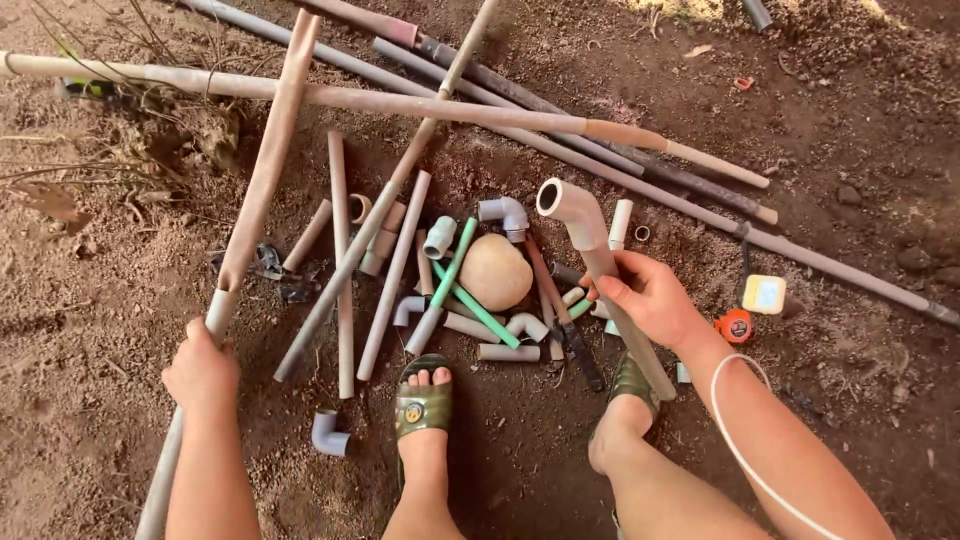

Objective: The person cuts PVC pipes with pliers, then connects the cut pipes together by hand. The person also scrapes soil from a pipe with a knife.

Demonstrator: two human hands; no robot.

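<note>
Bare, reddish-brown dirt ground fills the view, scattered with dusty plastic pipes seen from above. The person's left hand is wrapped around a long grey pipe that runs from the bottom left corner up towards the top centre. The right hand grips a shorter pipe with an elbow joint on its upper end, held tilted, the open mouth of the joint facing up and left. Between the hands lies a heap of short pipe offcuts, grey elbow fittings, a thin green pipe and a rounded tan stone. Both feet wear green sandals just below the heap. An orange tape measure sits right of the right hand. Several long pipes cross the ground behind.
</note>
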